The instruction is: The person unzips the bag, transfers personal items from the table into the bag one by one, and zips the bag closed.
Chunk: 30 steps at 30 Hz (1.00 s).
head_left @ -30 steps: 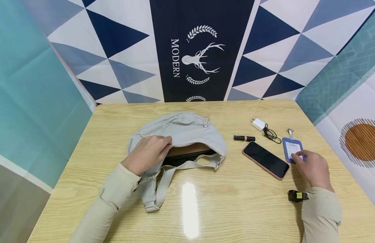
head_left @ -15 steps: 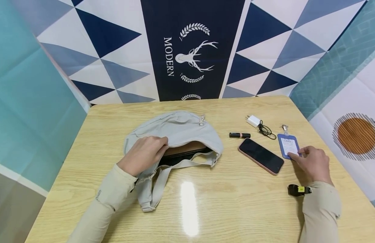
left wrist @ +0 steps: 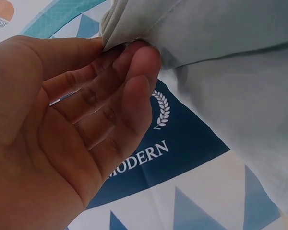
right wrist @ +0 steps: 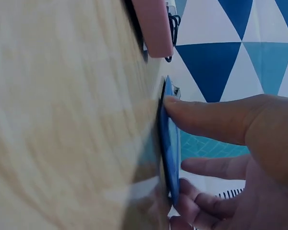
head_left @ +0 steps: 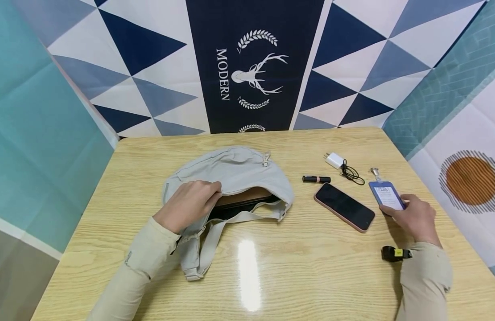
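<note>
My left hand [head_left: 191, 203] pinches the edge of the opening of a light grey sling bag [head_left: 239, 169]. In the left wrist view the bag's fabric [left wrist: 230, 91] is held between thumb and fingertips. Something brown and something dark show inside the gaping bag; their kind cannot be made out. At the right, my right hand [head_left: 417, 218] grips a blue card holder [head_left: 385, 195] by its sides, its near end tilted up from the table. The right wrist view shows the blue holder [right wrist: 170, 139] edge-on, with the thumb on one side and fingers on the other.
A phone with a pink case [head_left: 344, 207] lies left of the card holder. Behind it are a black tube [head_left: 316, 179] and a white charger plug [head_left: 334, 160] with a coiled black cable [head_left: 352, 173]. The wooden table [head_left: 295, 267] meets patterned cloth walls.
My right hand has taken hold of the card holder by both sides and raised its near end. The left hand keeps its pinch on the bag. The head view has shifted slightly.
</note>
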Motion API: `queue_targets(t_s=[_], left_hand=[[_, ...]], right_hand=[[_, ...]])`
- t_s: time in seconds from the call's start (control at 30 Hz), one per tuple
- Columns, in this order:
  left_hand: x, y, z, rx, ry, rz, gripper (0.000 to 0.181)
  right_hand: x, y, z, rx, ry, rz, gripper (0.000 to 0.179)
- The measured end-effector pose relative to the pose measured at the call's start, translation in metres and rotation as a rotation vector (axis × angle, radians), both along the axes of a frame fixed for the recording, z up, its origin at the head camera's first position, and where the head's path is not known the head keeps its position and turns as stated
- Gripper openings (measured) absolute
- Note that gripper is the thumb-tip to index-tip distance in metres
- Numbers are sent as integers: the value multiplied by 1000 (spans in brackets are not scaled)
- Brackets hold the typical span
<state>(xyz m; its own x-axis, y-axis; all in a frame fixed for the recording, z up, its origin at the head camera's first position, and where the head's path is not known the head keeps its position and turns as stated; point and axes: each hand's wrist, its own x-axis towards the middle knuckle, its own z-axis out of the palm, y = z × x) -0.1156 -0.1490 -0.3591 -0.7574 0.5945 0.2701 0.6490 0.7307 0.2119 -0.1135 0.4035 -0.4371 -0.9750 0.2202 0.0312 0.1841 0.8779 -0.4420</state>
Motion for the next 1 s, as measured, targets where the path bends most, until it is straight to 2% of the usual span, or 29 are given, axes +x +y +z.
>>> queue_targets(t_s=[0.2, 0.37, 0.6, 0.83, 1.0], left_hand=[[0, -1, 0, -2, 4, -1, 26], [0, -1, 1, -2, 9, -5, 27], [-1, 1, 2, 11, 9, -4, 26], [0, 2, 1, 2, -7, 3, 26], [1, 2, 0, 4, -5, 5, 27]], right_hand=[[0, -1, 3, -48, -25, -32, 79], [-2, -4, 4, -94, 14, -99, 66], [0, -7, 8, -158, 121, -217, 48], [0, -14, 14, -217, 266, -336, 40], [-3, -17, 17, -236, 301, -377, 38]])
